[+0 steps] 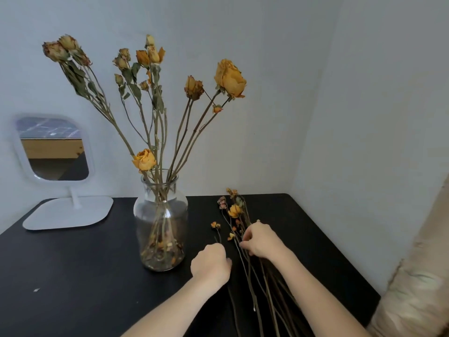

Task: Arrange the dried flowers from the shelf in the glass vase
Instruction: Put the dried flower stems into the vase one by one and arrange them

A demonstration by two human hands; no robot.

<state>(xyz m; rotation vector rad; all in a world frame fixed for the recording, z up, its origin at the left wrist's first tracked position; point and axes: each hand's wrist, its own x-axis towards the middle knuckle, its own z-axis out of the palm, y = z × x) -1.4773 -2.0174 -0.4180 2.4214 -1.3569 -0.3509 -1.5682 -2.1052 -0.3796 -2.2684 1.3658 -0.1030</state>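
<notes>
Head view is showing a glass vase (160, 222) standing upright on the black worktop (85, 276), left of both hands and close to the left hand. Dried roses (144, 159) are already sitting in it, their stems fanning out above the neck, and crumbled petals are lying at the bottom. The left hand (211, 263) is resting on the worktop just right of the vase base, fingers curling down over a thin sprig (215, 225) whose small orange head is poking out beyond the knuckles. The right hand (261, 240) is reaching into a bundle of loose stems (234, 210) lying flat on the worktop, fingertips pinching some of them. A white stand mirror (52, 148) is standing at the far left against the wall, well apart from the vase. Beige fabric (413, 288) is showing at the right edge.
</notes>
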